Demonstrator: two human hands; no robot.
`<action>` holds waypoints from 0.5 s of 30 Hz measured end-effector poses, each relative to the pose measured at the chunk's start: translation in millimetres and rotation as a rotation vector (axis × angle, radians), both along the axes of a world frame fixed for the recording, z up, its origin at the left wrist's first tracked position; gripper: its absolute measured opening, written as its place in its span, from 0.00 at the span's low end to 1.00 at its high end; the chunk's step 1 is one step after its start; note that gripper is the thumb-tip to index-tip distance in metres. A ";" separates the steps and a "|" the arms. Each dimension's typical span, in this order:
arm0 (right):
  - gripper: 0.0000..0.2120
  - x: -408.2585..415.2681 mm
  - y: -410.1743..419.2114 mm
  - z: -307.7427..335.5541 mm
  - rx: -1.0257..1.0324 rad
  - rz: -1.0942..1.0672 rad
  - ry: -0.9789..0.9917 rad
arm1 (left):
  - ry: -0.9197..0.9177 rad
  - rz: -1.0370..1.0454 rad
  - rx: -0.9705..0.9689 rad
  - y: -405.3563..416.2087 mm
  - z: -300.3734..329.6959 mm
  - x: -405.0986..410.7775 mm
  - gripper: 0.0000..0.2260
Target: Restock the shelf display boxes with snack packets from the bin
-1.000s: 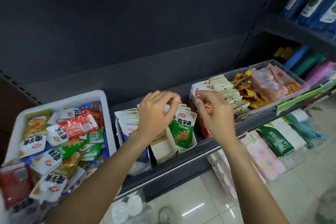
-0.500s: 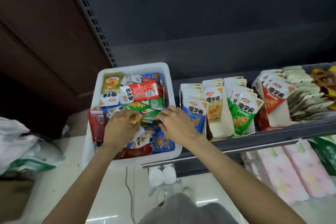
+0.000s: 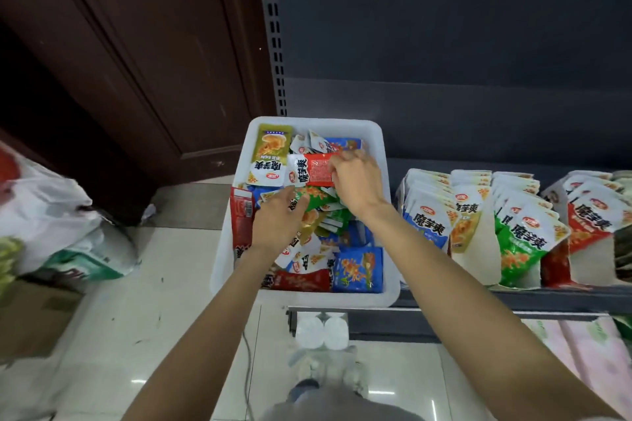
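Observation:
A white bin (image 3: 384, 181) on the left end of the shelf holds several loose snack packets in red, green, blue and gold. My right hand (image 3: 355, 183) is at the back of the bin and pinches a red packet (image 3: 316, 169) by its right end. My left hand (image 3: 277, 220) lies in the bin's middle, fingers resting on a green packet (image 3: 316, 196); its grip is hidden. To the right stand the display boxes: blue (image 3: 425, 215), gold (image 3: 465, 215), green (image 3: 523, 239) and red (image 3: 591, 219), each with upright packets.
A dark shelf edge (image 3: 513, 297) runs under the boxes. Pink wrapped packs (image 3: 595, 352) lie below it. A brown wooden door (image 3: 136, 61) is at the left. Plastic bags (image 3: 51, 222) and a cardboard box (image 3: 30, 314) sit on the tiled floor.
Both hands left the display boxes and went left into the bin. Since half a second ago my right hand reached farther back and took hold of the red packet.

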State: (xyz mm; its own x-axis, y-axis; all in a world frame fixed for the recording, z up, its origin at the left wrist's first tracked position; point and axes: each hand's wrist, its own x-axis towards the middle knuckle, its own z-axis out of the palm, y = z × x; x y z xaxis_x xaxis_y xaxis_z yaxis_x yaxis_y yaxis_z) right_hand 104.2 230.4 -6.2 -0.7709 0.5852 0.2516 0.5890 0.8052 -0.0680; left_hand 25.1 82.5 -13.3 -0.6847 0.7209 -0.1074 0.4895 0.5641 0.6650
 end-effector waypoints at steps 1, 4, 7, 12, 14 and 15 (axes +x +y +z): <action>0.14 4.3 -4.9 -3.6 0.008 0.006 0.047 | -0.059 0.030 0.039 1.5 1.5 1.4 0.21; 0.25 4.1 -0.6 -8.0 -0.107 -0.036 -0.009 | -0.157 0.055 0.092 5.3 4.8 6.1 0.22; 0.22 0.2 7.5 -1.4 -0.118 -0.064 -0.092 | -0.271 0.097 0.101 9.3 5.5 8.3 0.22; 0.08 26.7 -24.1 -2.8 -0.018 0.068 0.019 | -0.778 0.350 0.323 21.0 0.2 15.1 0.24; 0.12 34.1 -35.2 -13.6 0.058 0.080 -0.012 | -0.838 0.385 0.359 26.1 -2.4 19.2 0.17; 0.13 35.3 -37.6 -18.0 0.082 0.078 -0.021 | -0.845 0.395 0.363 28.5 -2.4 21.0 0.13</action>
State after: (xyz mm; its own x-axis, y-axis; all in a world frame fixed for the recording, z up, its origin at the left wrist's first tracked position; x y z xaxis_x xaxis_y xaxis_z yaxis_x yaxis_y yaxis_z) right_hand 139.4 192.8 -24.3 -0.8190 0.5009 0.2798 0.5247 0.8512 0.0121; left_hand 46.0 111.0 -15.7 -0.6828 0.5439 -0.4878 -0.4017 0.2783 0.8725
